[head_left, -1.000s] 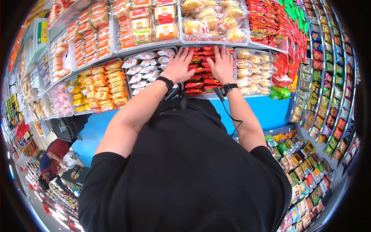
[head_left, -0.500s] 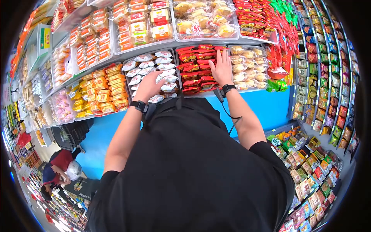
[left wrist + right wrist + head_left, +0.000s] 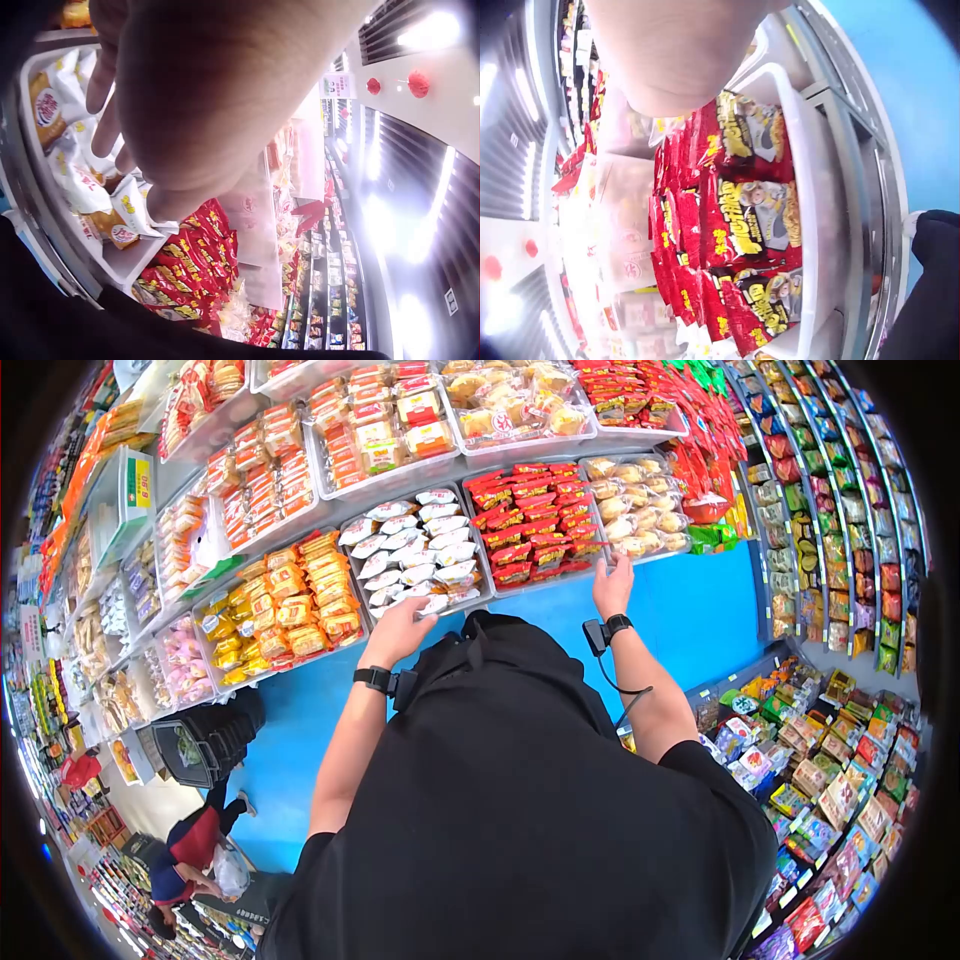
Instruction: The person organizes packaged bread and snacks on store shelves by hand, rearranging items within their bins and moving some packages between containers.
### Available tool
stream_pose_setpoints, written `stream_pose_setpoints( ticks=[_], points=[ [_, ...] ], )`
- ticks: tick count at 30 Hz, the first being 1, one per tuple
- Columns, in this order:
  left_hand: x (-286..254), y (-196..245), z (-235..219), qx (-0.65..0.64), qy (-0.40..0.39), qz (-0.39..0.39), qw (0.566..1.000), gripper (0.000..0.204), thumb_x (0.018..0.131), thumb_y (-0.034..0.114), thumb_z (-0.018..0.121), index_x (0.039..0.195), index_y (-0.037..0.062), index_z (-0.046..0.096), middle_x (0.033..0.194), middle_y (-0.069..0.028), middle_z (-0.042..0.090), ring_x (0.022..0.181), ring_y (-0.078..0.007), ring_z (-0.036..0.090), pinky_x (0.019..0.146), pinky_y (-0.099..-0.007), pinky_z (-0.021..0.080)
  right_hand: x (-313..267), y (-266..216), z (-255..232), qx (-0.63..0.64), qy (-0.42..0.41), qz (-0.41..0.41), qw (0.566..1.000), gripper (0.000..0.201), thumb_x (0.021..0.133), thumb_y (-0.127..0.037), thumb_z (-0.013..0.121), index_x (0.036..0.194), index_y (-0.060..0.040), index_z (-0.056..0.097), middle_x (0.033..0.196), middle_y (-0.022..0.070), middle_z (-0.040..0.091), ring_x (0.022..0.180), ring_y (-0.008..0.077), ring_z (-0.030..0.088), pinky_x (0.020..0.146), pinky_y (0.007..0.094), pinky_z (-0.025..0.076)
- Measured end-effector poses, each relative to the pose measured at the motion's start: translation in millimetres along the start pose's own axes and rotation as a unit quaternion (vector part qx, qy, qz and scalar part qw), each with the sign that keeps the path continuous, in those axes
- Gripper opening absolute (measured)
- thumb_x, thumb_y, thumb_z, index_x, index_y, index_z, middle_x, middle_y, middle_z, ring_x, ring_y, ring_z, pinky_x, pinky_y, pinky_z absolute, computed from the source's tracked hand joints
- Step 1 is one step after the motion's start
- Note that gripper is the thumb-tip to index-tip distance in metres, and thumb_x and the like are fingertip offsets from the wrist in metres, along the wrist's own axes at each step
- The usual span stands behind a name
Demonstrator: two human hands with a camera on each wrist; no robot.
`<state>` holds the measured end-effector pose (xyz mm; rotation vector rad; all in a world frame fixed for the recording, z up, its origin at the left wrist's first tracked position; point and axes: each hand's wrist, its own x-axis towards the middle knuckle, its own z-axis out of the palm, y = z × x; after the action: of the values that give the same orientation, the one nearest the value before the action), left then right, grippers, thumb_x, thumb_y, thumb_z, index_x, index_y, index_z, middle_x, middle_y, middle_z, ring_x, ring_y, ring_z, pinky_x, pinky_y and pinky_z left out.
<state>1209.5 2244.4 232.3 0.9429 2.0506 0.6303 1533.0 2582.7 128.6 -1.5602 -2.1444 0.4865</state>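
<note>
My left hand (image 3: 398,628) hovers at the front edge of a clear bin of white snack packets (image 3: 415,550). In the left wrist view its fingers (image 3: 101,105) are loosely extended over those white packets (image 3: 71,176) and hold nothing. My right hand (image 3: 612,584) is raised with straight fingers just below the front rims of the bin of red packets (image 3: 530,525) and the bin of yellow pastries (image 3: 640,505); it is empty. The right wrist view shows the palm (image 3: 675,52) above the red packets (image 3: 735,217) in their white bin (image 3: 810,195).
A blue panel (image 3: 690,610) runs under the bins. Orange-yellow packets (image 3: 285,595) fill the bin to the left. Shelves of snacks line the right side (image 3: 830,510), with a lower display (image 3: 800,790). Black baskets (image 3: 200,735) and a crouching person (image 3: 200,840) are at lower left.
Both hands came off the red packets. The left went across to the white packets and drew back to the bin's edge; the right pulled back below the rims. The shelves look farther away.
</note>
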Motion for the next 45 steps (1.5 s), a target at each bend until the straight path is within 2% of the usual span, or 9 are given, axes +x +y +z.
stream_pose_setpoints(
  ticks=[3,10,16,24,30,35,39,41,45],
  points=[
    [-31,-16,11,-0.004,-0.016,-0.014,1.000,0.050,0.100,0.032,0.075,0.141,0.0031,0.069,0.135,-0.0206,0.076,0.122,-0.0358,0.074,0.106,-0.0456,0.058,-35,14,-18,0.053,-0.083,0.146,0.984,0.030,0.102,-0.024,0.072,0.122,-0.0018,0.070,0.112,0.0204,0.078,0.106,0.0397,0.074,0.095,0.0484,0.058],
    [-74,-63,60,-0.034,-0.068,-0.036,0.996,0.051,0.100,0.032,0.077,0.142,0.0049,0.069,0.135,-0.0182,0.076,0.120,-0.0343,0.075,0.104,-0.0448,0.059,-144,44,-79,-0.004,-0.130,0.143,0.981,0.024,0.101,-0.024,0.070,0.106,-0.0013,0.076,0.098,0.0178,0.081,0.092,0.0335,0.079,0.083,0.0436,0.061],
    [-85,-39,83,-0.037,-0.068,-0.028,0.997,0.050,0.101,0.032,0.075,0.142,0.0052,0.069,0.137,-0.0173,0.075,0.121,-0.0339,0.074,0.105,-0.0445,0.058,-203,127,-111,-0.034,-0.160,0.179,0.970,0.024,0.096,-0.023,0.067,0.105,-0.0028,0.077,0.100,0.0194,0.081,0.098,0.0391,0.078,0.090,0.0482,0.061],
    [-83,9,118,-0.017,-0.047,-0.019,0.999,0.049,0.100,0.033,0.076,0.140,0.0063,0.070,0.132,-0.0156,0.078,0.117,-0.0308,0.076,0.102,-0.0422,0.059,-195,176,-120,0.009,-0.141,0.178,0.974,0.024,0.097,-0.023,0.071,0.107,-0.0018,0.077,0.096,0.0159,0.081,0.091,0.0309,0.079,0.085,0.0431,0.061],
    [-58,74,187,-0.002,-0.024,0.006,1.000,0.045,0.100,0.031,0.076,0.137,0.0059,0.073,0.131,-0.0162,0.079,0.119,-0.0308,0.077,0.104,-0.0424,0.059,-151,191,-191,0.070,-0.162,0.111,0.978,0.023,0.101,-0.023,0.071,0.107,-0.0014,0.076,0.090,0.0145,0.079,0.082,0.0262,0.076,0.078,0.0396,0.059],
    [-31,160,293,-0.064,-0.044,0.077,0.994,0.045,0.100,0.030,0.077,0.136,0.0026,0.071,0.128,-0.0183,0.079,0.117,-0.0321,0.078,0.101,-0.0420,0.060,-128,302,-256,0.079,-0.141,0.110,0.981,0.024,0.102,-0.024,0.071,0.111,-0.0022,0.076,0.095,0.0185,0.080,0.086,0.0320,0.078,0.078,0.0414,0.060],
    [-5,217,367,-0.009,-0.079,0.150,0.986,0.050,0.099,0.030,0.077,0.140,0.0031,0.069,0.143,-0.0212,0.070,0.134,-0.0348,0.067,0.111,-0.0450,0.055,-161,462,-256,0.023,-0.073,0.127,0.989,0.030,0.099,-0.028,0.069,0.104,0.0011,0.075,0.093,0.0212,0.079,0.088,0.0390,0.076,0.082,0.0474,0.059],
    [4,246,386,0.037,-0.071,0.177,0.981,0.056,0.098,0.030,0.077,0.146,0.0034,0.065,0.152,-0.0232,0.064,0.143,-0.0367,0.061,0.116,-0.0463,0.051,-193,524,-266,-0.003,-0.153,0.242,0.958,0.032,0.096,-0.031,0.067,0.097,0.0007,0.075,0.092,0.0236,0.077,0.090,0.0424,0.075,0.084,0.0500,0.058],
    [28,295,390,0.064,0.055,0.193,0.978,0.085,0.095,0.031,0.079,0.164,-0.0024,0.041,0.169,-0.0289,0.042,0.157,-0.0420,0.042,0.128,-0.0466,0.039,-259,577,-280,-0.003,-0.189,0.281,0.941,0.035,0.093,-0.032,0.067,0.094,0.0012,0.077,0.092,0.0257,0.077,0.089,0.0436,0.075,0.084,0.0496,0.058]
  ],
)
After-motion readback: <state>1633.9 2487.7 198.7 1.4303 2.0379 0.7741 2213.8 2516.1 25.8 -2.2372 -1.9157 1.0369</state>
